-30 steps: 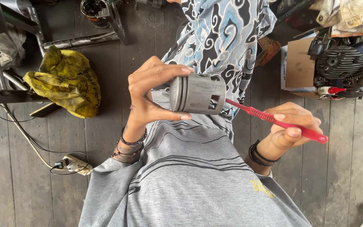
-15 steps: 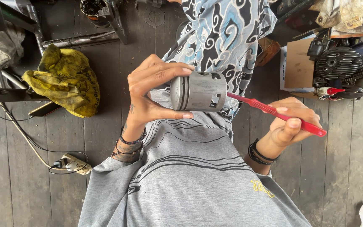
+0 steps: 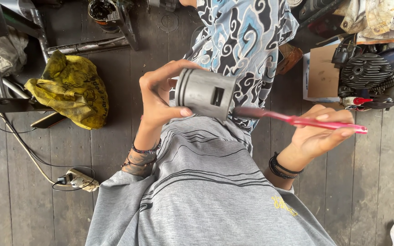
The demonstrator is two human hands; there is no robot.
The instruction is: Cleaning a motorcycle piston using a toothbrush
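Observation:
My left hand (image 3: 158, 98) grips a grey metal piston (image 3: 206, 93), held on its side in front of my chest, with a rectangular slot in its skirt facing me. My right hand (image 3: 322, 134) holds a red toothbrush (image 3: 306, 121) by its handle. The brush head points left and sits at the lower right edge of the piston, blurred. Both wrists wear dark bracelets. My grey striped shirt and blue patterned trousers lie below the hands.
A crumpled yellow cloth (image 3: 69, 91) lies on the dark plank floor at the left, beside a metal stand (image 3: 5, 68). A white power strip (image 3: 80, 180) with cable lies lower left. An engine (image 3: 375, 75) and a cardboard box (image 3: 322, 77) stand at the right. A dirty can (image 3: 102, 13) sits at the top.
The right hand has drawn the toothbrush slightly lower and rightward along the piston's edge. The left hand has turned the piston a little, bringing the slot more to the front.

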